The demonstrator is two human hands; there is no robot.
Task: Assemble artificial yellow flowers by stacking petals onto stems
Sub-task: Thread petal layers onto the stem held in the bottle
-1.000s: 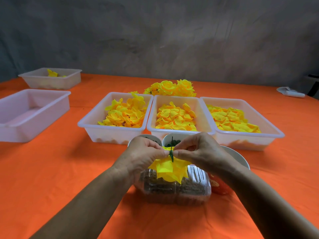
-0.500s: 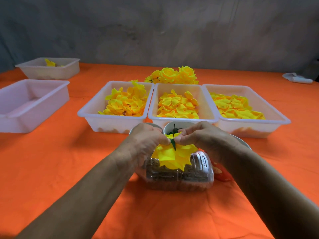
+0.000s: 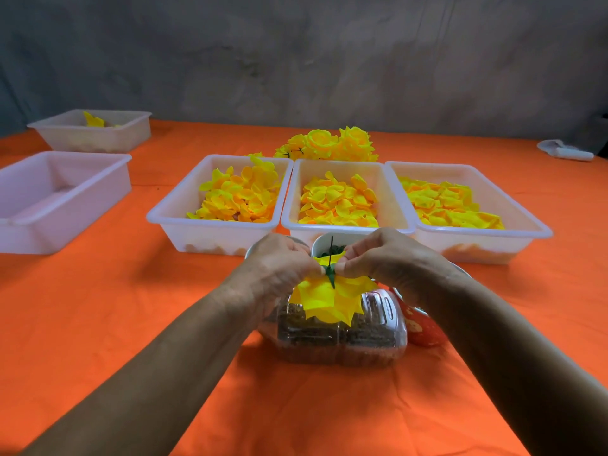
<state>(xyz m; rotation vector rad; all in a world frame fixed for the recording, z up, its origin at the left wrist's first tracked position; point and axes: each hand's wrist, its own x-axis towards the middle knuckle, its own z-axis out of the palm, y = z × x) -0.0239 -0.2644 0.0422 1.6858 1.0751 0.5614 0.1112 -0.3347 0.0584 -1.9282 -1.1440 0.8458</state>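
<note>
A yellow flower (image 3: 330,299) hangs upside down between my hands, its thin green stem (image 3: 331,250) pointing up and a green calyx at its base. My left hand (image 3: 279,269) and my right hand (image 3: 390,261) both pinch the flower at the calyx, fingertips nearly meeting. Three white trays of loose yellow petals stand just beyond: left tray (image 3: 171,222), middle tray (image 3: 292,199), right tray (image 3: 526,222). A heap of finished yellow flowers (image 3: 329,144) lies behind them.
A clear plastic container (image 3: 339,340) with dark contents sits under the flower, a red packet (image 3: 419,327) to its right, a small white cup (image 3: 320,245) of green pieces behind. Two more white trays (image 3: 65,179) (image 3: 98,133) stand at the left. Orange cloth covers the table.
The view tilted, so the trays sit slightly higher in frame. Both hands stay pinched at the flower's base and have pressed the green calyx closer to the petals.
</note>
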